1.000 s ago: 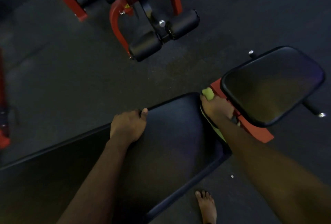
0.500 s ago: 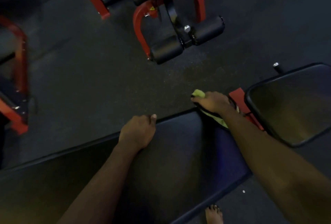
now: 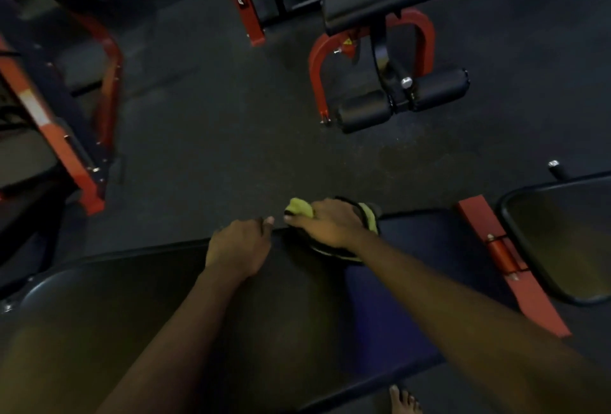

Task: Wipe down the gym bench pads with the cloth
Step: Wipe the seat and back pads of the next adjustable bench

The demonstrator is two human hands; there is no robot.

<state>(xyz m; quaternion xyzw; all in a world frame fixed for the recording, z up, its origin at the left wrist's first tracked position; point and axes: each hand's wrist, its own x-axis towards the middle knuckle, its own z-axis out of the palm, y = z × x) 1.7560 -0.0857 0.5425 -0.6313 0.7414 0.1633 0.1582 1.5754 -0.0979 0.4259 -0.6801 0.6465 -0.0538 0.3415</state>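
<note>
Cloth [image 3: 299, 209]: lime-green, dark-trimmed, bunched up.
Right hand [image 3: 330, 225]: fingers clutching it on bench pad [image 3: 380, 314].
Left hand [image 3: 238, 245]: fingers hooked over pad's edge.

Gym floor. Dark speckled rubber matting [image 3: 231, 149], red steel machine frames [image 3: 315, 82], a long black vinyl bench pad [image 3: 132, 314], cylindrical black foam leg rollers [image 3: 363, 112].

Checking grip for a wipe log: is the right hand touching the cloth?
Touching. The head view shows the right hand lying on the cloth, green folds showing either side.
</note>
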